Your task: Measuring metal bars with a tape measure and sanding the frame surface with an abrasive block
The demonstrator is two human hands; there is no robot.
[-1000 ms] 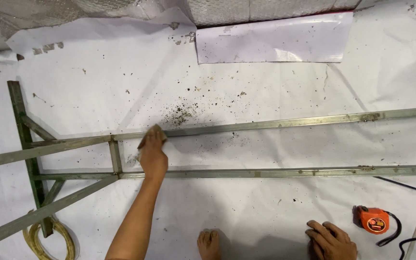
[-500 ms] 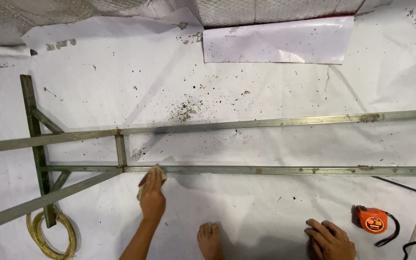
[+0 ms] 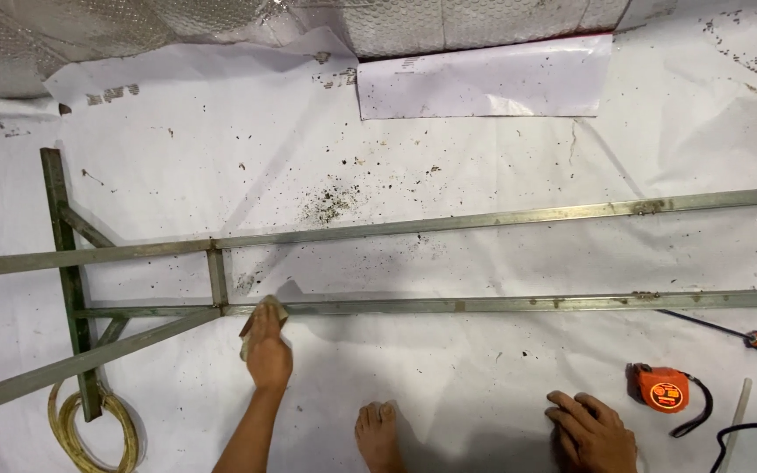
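The left hand (image 3: pixel 266 350) has slid down to the lower rail (image 3: pixel 501 304) at lower centre, pressing a soft, light abrasive pad (image 3: pixel 265 320); right hand (image 3: pixel 590 429) rests open, flat.

The metal frame (image 3: pixel 449 306) looks dull and tarnished, with rusty patches along its square tubing. Beneath it, the white sheet (image 3: pixel 484 158) is matt, creased and speckled with dark grit. The tape measure (image 3: pixel 664 389) has a glossy orange plastic case.
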